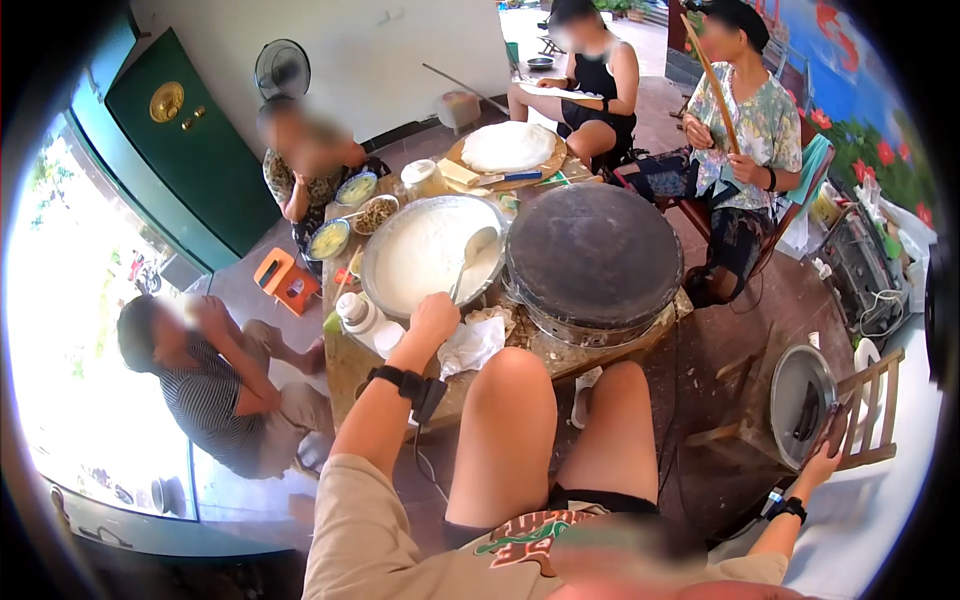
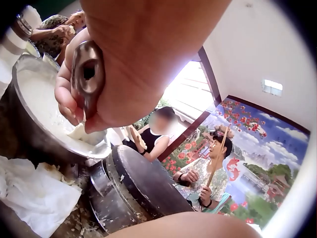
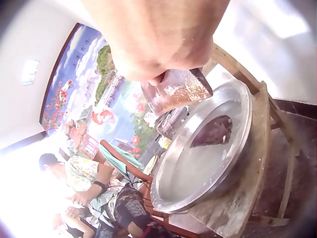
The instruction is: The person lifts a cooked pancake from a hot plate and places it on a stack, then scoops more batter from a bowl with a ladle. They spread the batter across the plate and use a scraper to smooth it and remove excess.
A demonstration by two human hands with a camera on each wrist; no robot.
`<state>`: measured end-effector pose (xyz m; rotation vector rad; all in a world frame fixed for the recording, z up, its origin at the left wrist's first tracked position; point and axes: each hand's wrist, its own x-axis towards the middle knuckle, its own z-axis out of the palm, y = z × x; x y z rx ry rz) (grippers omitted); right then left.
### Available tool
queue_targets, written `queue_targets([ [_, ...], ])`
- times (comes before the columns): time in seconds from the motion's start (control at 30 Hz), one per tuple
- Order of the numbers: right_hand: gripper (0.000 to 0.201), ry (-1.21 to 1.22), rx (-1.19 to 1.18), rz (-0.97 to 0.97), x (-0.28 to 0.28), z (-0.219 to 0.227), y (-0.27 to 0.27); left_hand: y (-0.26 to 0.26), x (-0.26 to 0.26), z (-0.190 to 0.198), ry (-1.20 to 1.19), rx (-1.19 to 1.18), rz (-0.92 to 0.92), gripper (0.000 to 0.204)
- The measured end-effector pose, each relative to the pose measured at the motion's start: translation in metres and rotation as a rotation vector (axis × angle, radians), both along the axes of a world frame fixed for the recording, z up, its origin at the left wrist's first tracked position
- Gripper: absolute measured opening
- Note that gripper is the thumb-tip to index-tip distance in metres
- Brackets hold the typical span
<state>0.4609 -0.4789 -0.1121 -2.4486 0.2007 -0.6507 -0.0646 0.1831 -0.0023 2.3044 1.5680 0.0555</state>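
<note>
My left hand (image 1: 437, 318) grips the handle of a metal ladle (image 1: 480, 245), its bowl in the white batter of a wide metal basin (image 1: 372, 268). In the left wrist view, the handle's end (image 2: 94, 54), with a hole through it, sticks out of my fist. Over to the right, my right hand (image 1: 823, 465) holds a flat brownish scraper-like piece (image 3: 179, 93), smeared with white. This piece is above the rim of a shallow metal basin (image 3: 242, 99) of cloudy water, where a dark flat piece (image 3: 214, 132) lies. Most of my right fingers are hidden.
A round black griddle (image 1: 595, 255) stands beside the batter. White paper (image 1: 473, 345), a white bottle (image 1: 355, 312), bowls of food (image 1: 375, 213) and a board with a pale round stack (image 1: 508, 147) share the table. Several people sit around. A wooden chair (image 1: 875, 410) supports the water basin.
</note>
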Motion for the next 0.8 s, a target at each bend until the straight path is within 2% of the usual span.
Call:
queue_targets([
  [0.03, 0.062, -0.038, -0.018, -0.003, -0.004, 0.001, 0.002, 0.007, 0.004, -0.005, 0.02, -0.057, -0.006, 0.024],
  [0.1, 0.063, -0.025, -0.005, -0.014, -0.009, 0.003, 0.003, 0.043, -0.005, -0.048, 0.05, -0.137, -0.22, 0.024],
  [0.17, 0.065, -0.04, -0.006, -0.01, -0.006, -0.006, -0.002, 0.054, -0.005, -0.051, -0.056, -0.31, -0.192, 0.024],
  [0.23, 0.065, 0.013, 0.011, -0.024, -0.01, 0.0, 0.003, 0.042, 0.002, -0.019, -0.303, -0.577, 0.085, 0.023],
  [0.33, 0.063, 0.024, 0.052, -0.057, 0.0, -0.005, -0.002, 0.037, -0.003, 0.001, -0.828, -1.116, 0.541, 0.02],
  [0.43, 0.059, 0.074, 0.077, -0.158, 0.007, 0.003, 0.001, 0.039, -0.009, 0.001, -1.092, -1.418, 0.623, 0.019],
  [0.47, 0.057, 0.067, 0.234, -0.116, 0.004, 0.01, 0.002, 0.041, -0.011, -0.002, -1.181, -1.533, 0.651, 0.02],
  [0.53, 0.053, 0.052, 0.547, -0.02, 0.005, 0.022, 0.005, 0.039, -0.015, -0.004, -1.305, -1.603, 0.632, 0.021],
  [0.57, 0.044, -0.085, 0.63, 0.0, 0.014, 0.017, 0.003, 0.037, -0.017, -0.006, -1.368, -1.636, 0.623, 0.022],
  [0.67, 0.03, 0.059, 0.639, 0.141, 0.02, 0.013, -0.013, 0.037, -0.024, -0.014, -1.428, -1.63, 0.594, 0.024],
  [0.7, 0.022, 0.188, 0.607, -0.009, 0.046, -0.006, -0.034, 0.035, -0.027, -0.016, -1.485, -1.674, 0.573, 0.023],
  [0.8, 0.023, 0.143, 1.194, -0.049, 0.021, 0.011, -0.018, 0.029, -0.041, -0.022, -1.604, -1.777, 0.502, 0.024],
])
